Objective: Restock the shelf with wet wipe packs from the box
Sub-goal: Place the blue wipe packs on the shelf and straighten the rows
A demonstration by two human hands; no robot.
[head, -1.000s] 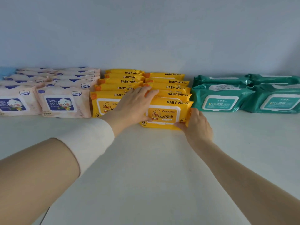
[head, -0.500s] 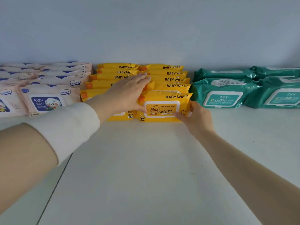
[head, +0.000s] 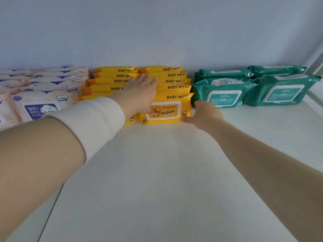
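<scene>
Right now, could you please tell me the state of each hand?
Left hand: open, flat on the yellow packs.
Right hand: thumb on the front yellow pack; grip cannot be told.

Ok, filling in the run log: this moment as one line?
phase: aligning yellow stock | left hand: flat on yellow packs | right hand: touching front yellow pack right end

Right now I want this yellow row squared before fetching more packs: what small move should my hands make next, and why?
Probably let go and draw both hands back. The front yellow pack stands on the shelf, level with its neighbour; the left hand lies flat on the yellow row and the right hand holds the pack's right edge beside the green pack.
</scene>
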